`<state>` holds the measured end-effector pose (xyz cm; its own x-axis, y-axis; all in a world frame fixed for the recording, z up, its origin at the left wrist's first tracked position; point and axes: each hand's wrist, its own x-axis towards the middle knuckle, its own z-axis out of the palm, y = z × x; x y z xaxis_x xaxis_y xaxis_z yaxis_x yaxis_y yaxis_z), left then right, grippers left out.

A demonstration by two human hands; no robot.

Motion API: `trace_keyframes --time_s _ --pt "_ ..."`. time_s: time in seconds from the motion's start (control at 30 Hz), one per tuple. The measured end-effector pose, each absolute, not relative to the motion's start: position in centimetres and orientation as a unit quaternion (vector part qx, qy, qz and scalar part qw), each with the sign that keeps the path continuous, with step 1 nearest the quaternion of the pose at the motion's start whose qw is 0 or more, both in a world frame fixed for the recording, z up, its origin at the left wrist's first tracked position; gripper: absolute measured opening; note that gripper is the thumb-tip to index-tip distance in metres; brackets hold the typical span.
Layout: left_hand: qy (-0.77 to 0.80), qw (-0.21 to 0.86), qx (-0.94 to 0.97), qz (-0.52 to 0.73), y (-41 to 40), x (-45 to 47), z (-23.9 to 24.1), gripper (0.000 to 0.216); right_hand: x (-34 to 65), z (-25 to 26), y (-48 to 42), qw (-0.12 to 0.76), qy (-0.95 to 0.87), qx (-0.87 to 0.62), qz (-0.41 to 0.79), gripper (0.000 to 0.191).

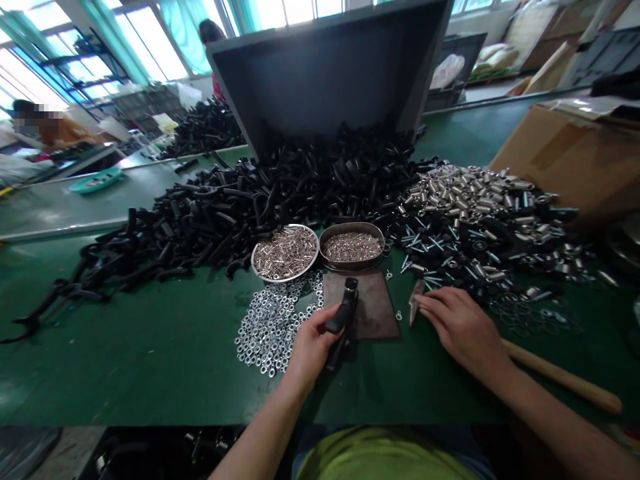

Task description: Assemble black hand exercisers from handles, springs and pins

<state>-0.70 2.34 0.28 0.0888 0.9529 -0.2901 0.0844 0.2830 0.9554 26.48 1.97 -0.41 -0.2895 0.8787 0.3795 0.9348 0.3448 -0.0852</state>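
Observation:
My left hand [313,343] is closed around a black plastic part [345,310], with a shiny metal ring at its top end. It holds this part over the left side of a flat brown metal plate [377,307]. To the right of the plate, my right hand [463,327] is closed on a hammer [560,377], fingers close behind its metal head. The wooden handle comes out under my wrist. Loose washers or eyelet-like rings [267,330] lie left of the plate. Behind it stand a round dish of small metal pins [256,265] and an oval tin of tiny metal pieces [345,265].
A large pile of black plastic parts [220,213] spills from a tipped grey bin [330,80]. Springs [465,190] and screws [425,250] lie at the right, before a cardboard box [565,147]. A teal tray [97,180] sits far left. Other people are in the background.

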Motion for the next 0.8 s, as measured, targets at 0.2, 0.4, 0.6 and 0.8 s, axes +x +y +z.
trace_keyframes --time_s 0.2,0.4,0.6,0.8 --pt "0.502 0.745 0.116 0.424 0.0 2.3 1.0 0.038 20.4 3.4 12.6 0.089 -0.803 -0.588 0.032 0.029" --pt "0.490 0.748 0.188 0.406 -2.1 2.9 1.8 0.055 15.8 3.0 19.8 -0.015 -0.798 -0.594 0.098 0.016" --pt "0.518 0.669 0.391 0.362 -0.1 0.6 2.9 0.044 16.1 1.7 20.5 0.026 -0.783 -0.608 0.127 0.012" --pt "0.544 0.306 0.707 0.333 10.1 0.0 2.8 0.020 18.5 3.0 17.8 0.155 -0.762 -0.598 0.193 0.020"
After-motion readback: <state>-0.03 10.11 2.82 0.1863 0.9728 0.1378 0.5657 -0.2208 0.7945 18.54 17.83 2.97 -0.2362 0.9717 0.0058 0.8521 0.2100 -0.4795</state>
